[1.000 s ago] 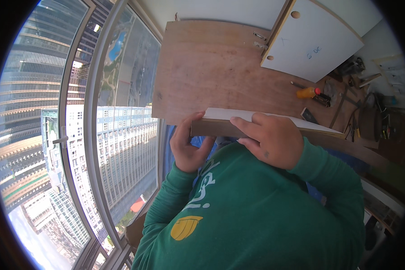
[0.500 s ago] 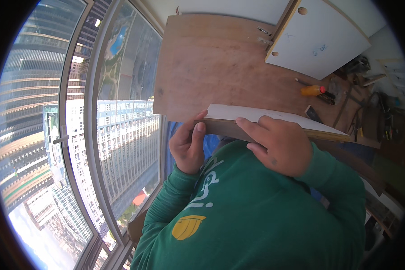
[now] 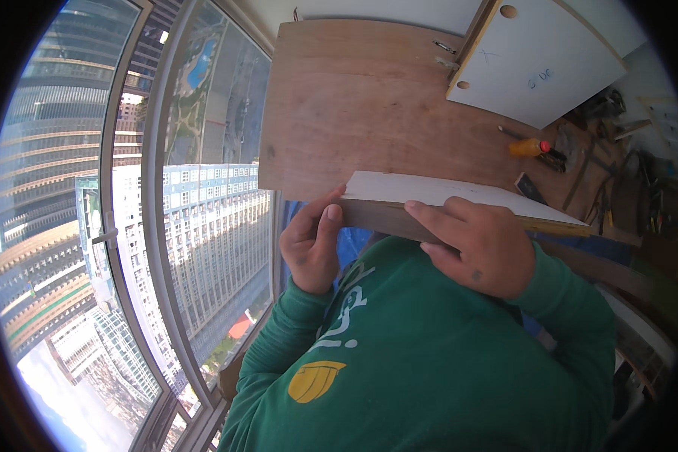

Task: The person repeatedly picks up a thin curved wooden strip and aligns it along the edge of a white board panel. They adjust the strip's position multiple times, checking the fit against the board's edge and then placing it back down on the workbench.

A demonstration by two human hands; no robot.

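Observation:
A long white-faced board [image 3: 441, 186] with a dark brown near edge [image 3: 377, 216] lies along the front of the plywood worktop [image 3: 354, 98]. My left hand [image 3: 309, 245] grips its left end, thumb on the brown edge and fingers behind. My right hand [image 3: 478, 245] is on the board further right, index finger stretched along the brown edge and thumb bent below; part of its grip is hidden. My green-sleeved forearms come up in front of my body.
A white panel with two holes [image 3: 535, 64] stands at the back right. On the worktop's right are an orange red-capped bottle [image 3: 523, 148], a dark block [image 3: 531, 188] and scattered tools [image 3: 595, 166]. Glazed windows [image 3: 203, 226] overlooking tall buildings line the left side.
My left thumb has risen from below the board onto its brown edge. My right hand has shifted slightly rightward along it. The background sits slightly higher and further right in the picture.

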